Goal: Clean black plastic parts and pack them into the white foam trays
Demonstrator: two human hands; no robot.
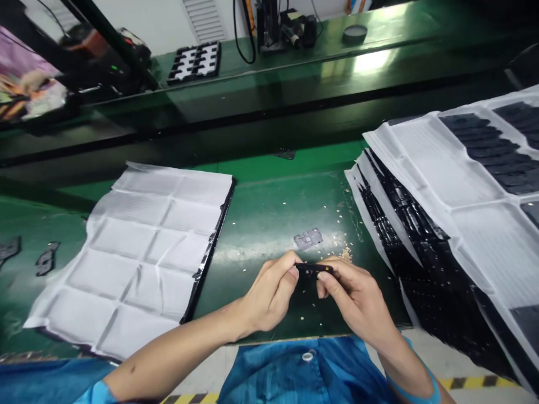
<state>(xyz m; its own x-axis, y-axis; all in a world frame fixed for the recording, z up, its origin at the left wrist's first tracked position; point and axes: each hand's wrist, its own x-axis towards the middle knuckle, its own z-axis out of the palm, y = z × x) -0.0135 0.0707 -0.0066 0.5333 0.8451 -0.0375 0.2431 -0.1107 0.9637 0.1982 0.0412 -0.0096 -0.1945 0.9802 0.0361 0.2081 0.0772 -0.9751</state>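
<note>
Between both hands, a thin black plastic part is held edge-on above the front of the green bench. My left hand pinches its left end between thumb and fingers. The right end is gripped by my right hand, the thumb underneath and the fingers behind. A small yellow spot shows near that end. Just beyond the hands lies a flat grey plate with cut-outs. Tiny pale chips are scattered beside it, heaped mostly near my right hand.
White sheeting covers a black tray on the left. Stacked black trays with white liners stand at right. Loose black parts lie at far left. A raised green shelf carries a small tray and a round dark lid.
</note>
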